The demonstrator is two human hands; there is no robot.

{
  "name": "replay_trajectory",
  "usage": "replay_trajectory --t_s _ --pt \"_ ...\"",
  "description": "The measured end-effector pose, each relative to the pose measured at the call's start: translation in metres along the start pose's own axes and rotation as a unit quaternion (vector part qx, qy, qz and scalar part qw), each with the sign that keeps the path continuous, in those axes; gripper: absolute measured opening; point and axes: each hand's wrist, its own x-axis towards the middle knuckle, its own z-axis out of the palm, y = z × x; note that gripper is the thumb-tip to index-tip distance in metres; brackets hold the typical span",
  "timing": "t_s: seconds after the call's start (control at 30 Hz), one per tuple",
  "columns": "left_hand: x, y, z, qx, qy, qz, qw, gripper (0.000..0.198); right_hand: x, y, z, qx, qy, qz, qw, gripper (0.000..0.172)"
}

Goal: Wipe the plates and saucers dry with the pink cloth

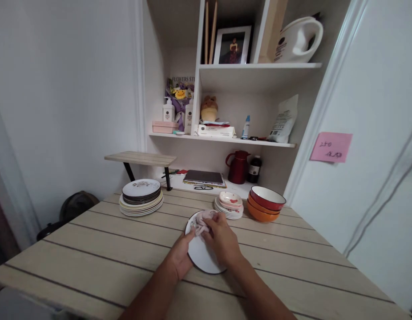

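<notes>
A white plate with a dark rim (206,255) is tilted above the wooden table, near the middle of the view. My left hand (182,254) grips its left edge, thumb on the upper face and the other fingers largely hidden beneath. Bunched in my right hand (223,238) is a pale pink cloth (203,221), pressed against the upper part of the plate. A stack of plates (141,198) stands to the left, its top one patterned with flowers. Beyond my right hand are small dishes (230,204), beside stacked red and orange bowls (266,204).
The slatted wooden table (102,242) extends on both sides. A small raised stand (141,157) is behind the left plates. Farther back are a closed laptop (204,177), glasses (203,188), a red jug (238,168) and a dark bottle (254,170), under white shelves (226,140).
</notes>
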Motion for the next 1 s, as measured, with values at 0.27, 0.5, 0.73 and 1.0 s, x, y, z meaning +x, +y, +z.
replay_trajectory --t_s 0.27,0.5,0.73,1.0 --pt "-0.005 0.002 -0.002 -0.019 0.025 0.008 0.999 0.059 -0.003 0.036 -0.021 -0.049 -0.09 -0.011 0.995 0.036" --pt "-0.004 0.004 0.001 -0.036 -0.034 -0.007 0.999 0.056 -0.009 0.017 -0.001 0.086 -0.183 -0.179 0.963 0.038" --pt "-0.004 0.005 0.003 -0.023 -0.09 -0.049 0.994 0.068 0.017 0.009 0.005 0.066 -0.002 -0.1 0.993 0.042" --pt "-0.004 0.004 -0.004 -0.049 -0.098 -0.041 0.993 0.078 0.001 0.039 -0.025 -0.088 -0.089 -0.01 0.992 0.035"
